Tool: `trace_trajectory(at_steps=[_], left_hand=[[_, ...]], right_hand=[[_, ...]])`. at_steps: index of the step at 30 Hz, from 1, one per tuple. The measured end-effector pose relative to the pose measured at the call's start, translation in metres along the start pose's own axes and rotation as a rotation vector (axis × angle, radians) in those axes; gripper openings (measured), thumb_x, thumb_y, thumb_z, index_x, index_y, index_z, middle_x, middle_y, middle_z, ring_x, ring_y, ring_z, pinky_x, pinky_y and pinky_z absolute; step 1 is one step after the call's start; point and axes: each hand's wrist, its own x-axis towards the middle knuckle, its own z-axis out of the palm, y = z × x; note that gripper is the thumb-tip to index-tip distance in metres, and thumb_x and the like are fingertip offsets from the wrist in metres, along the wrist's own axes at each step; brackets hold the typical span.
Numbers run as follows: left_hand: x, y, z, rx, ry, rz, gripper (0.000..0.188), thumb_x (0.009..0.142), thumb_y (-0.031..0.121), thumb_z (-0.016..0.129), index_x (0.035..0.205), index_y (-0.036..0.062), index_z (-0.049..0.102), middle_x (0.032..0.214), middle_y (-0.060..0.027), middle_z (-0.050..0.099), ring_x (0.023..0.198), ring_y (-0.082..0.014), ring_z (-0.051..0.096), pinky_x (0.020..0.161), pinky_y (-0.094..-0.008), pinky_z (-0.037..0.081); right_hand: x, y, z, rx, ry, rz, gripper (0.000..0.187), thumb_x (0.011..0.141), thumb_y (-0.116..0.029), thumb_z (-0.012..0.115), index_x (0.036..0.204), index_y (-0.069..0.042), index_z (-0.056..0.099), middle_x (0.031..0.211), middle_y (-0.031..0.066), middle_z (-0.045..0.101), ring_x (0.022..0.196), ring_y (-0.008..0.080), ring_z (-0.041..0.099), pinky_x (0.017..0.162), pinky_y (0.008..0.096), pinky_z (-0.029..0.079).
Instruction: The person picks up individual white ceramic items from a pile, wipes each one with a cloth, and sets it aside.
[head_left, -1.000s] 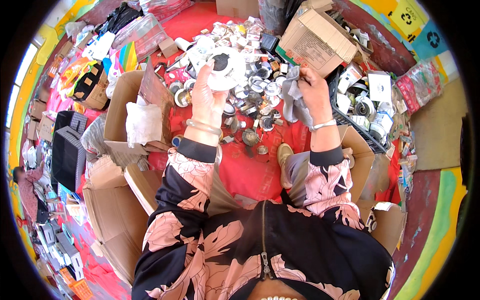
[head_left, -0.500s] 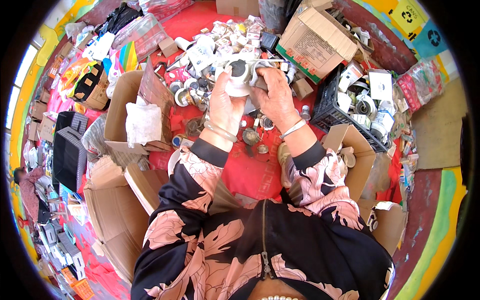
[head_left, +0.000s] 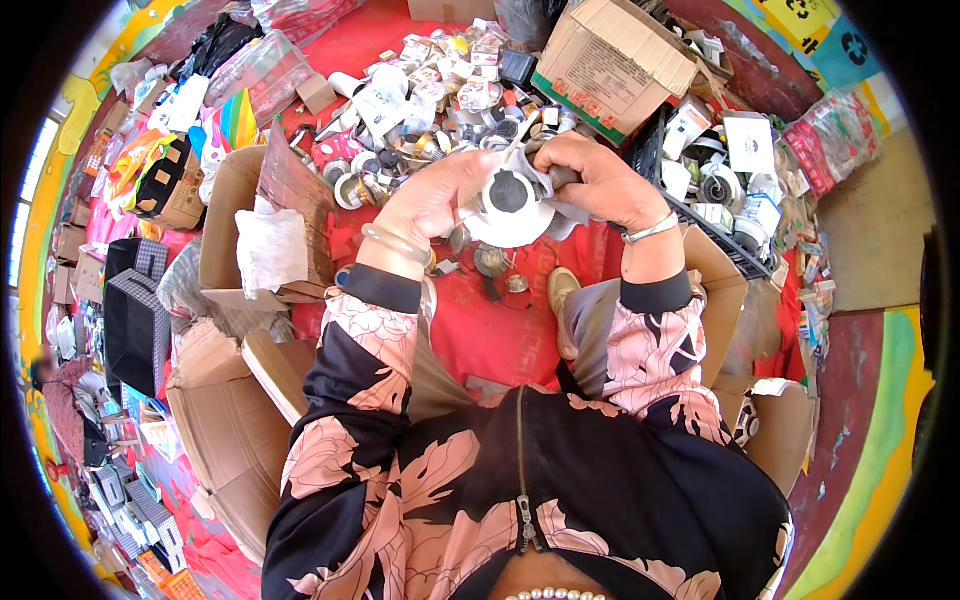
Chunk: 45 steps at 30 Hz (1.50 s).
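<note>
A white round light fitting (head_left: 508, 228) with a dark grey disc in its middle is held up before me, over the red floor covering. My left hand (head_left: 432, 202) is closed on its left rim. My right hand (head_left: 606, 182) has its fingers bunched round a grey cloth (head_left: 570, 212), which lies against the fitting's right side. A pale cord or strip (head_left: 522, 135) rises from behind the fitting. What the fingertips touch behind it is hidden. Just below lie a few small metal and glass parts (head_left: 491, 262) on the red covering.
Beyond my hands spreads a heap of small boxes and lamp parts (head_left: 440, 85). An open carton (head_left: 228, 215) stands left, with a white cloth (head_left: 272, 248) over its edge. A black crate (head_left: 722, 245) of fittings and a large carton (head_left: 615, 65) are at right. A person (head_left: 68, 400) sits far left.
Both hands have come nearer to me, and the fitting has tilted and moved slightly right and down. More of its wide white rim shows. The grey cloth has shifted with my right hand.
</note>
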Motion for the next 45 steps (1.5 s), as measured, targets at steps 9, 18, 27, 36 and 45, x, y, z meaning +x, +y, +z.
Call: trace_trajectory(at_steps=[9, 18, 27, 36, 45], left_hand=[[0.005, 0.007, -0.002, 0.011, 0.226, 0.352, 0.041, 0.073, 0.002, 0.067, 0.111, -0.0009, 0.052, 0.101, -0.0111, 0.062, 0.092, -0.0224, 0.061, 0.082, -0.0371, 0.051], [0.001, 0.003, 0.011, 0.05, 0.196, 0.547, 0.041, 0.072, 0.002, 0.066, 0.111, -0.001, 0.053, 0.1, -0.0095, 0.062, 0.091, -0.0189, 0.061, 0.082, -0.0328, 0.049], [-0.007, 0.014, 0.009, 0.122, 0.193, 0.414, 0.037, 0.07, 0.0, 0.066, 0.106, -0.001, 0.057, 0.094, -0.0089, 0.064, 0.084, -0.0175, 0.063, 0.079, -0.0306, 0.05], [-0.001, 0.007, 0.003, 0.069, 0.208, 0.632, 0.036, 0.071, 0.0, 0.065, 0.105, -0.0014, 0.056, 0.095, -0.0087, 0.064, 0.087, -0.0196, 0.062, 0.08, -0.0319, 0.05], [-0.006, 0.025, -0.017, -0.137, 0.257, 0.701, 0.042, 0.074, 0.006, 0.063, 0.114, -0.0008, 0.05, 0.106, -0.0113, 0.06, 0.1, -0.0249, 0.058, 0.088, -0.041, 0.047]], right_hand=[[-0.004, 0.015, -0.01, 0.786, 0.75, 0.254, 0.025, 0.084, -0.006, 0.059, 0.109, -0.002, 0.058, 0.092, 0.0019, 0.061, 0.078, 0.0064, 0.056, 0.067, 0.0182, 0.046], [0.021, -0.001, 0.053, -0.343, 0.502, -0.132, 0.046, 0.07, -0.003, 0.058, 0.115, -0.003, 0.053, 0.119, 0.0234, 0.047, 0.108, 0.0404, 0.046, 0.093, 0.0407, 0.038], [0.02, -0.002, 0.059, -0.173, 0.523, -0.029, 0.042, 0.07, 0.0, 0.055, 0.112, -0.003, 0.057, 0.111, 0.0209, 0.05, 0.1, 0.0374, 0.049, 0.087, 0.0394, 0.041], [0.019, -0.01, 0.062, -0.311, 0.409, -0.056, 0.033, 0.071, 0.001, 0.052, 0.103, -0.002, 0.059, 0.104, 0.0207, 0.053, 0.097, 0.0367, 0.051, 0.083, 0.0406, 0.043], [0.003, 0.025, 0.012, -0.034, 0.668, 0.428, 0.021, 0.076, -0.009, 0.057, 0.096, -0.003, 0.061, 0.081, 0.0123, 0.062, 0.072, 0.023, 0.062, 0.068, 0.0333, 0.05]])
